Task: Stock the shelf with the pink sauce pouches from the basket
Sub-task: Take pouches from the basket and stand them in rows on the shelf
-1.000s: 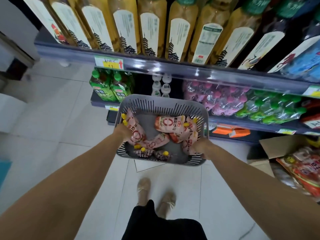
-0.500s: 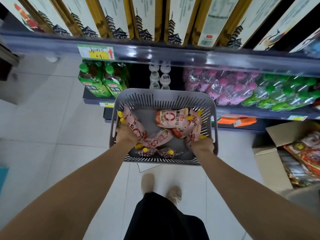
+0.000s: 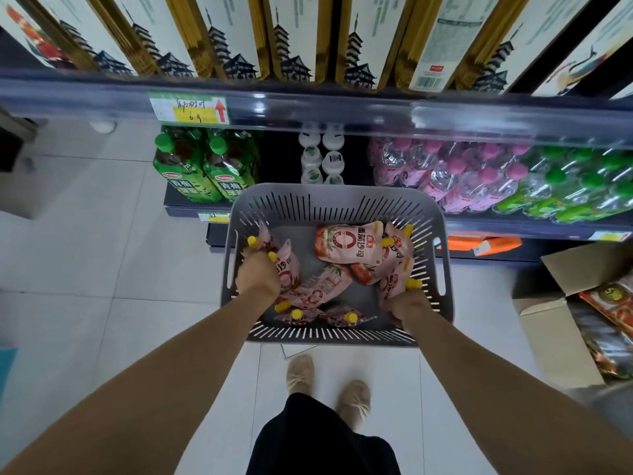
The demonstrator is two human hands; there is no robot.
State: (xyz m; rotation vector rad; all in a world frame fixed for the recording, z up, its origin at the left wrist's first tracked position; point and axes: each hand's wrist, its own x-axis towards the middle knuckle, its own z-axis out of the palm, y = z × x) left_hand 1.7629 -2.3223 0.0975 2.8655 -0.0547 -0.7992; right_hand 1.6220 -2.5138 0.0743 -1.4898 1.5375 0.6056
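Left hand (image 3: 257,276) is down inside the grey basket (image 3: 337,199) at its left wall, fingers closed around a pink sauce pouch (image 3: 287,269) with a yellow cap. More pink pouches (image 3: 347,243) lie loose across the basket floor. Right hand (image 3: 406,305) is at the right near corner, fingers clamped on another pouch (image 3: 394,281); basket sits low in front of the drinks shelf (image 3: 342,108).

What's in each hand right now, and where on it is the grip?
Left hand grips a pink pouch near its yellow-capped top. Right hand grips another pouch just below its yellow cap. Both are inside the basket.
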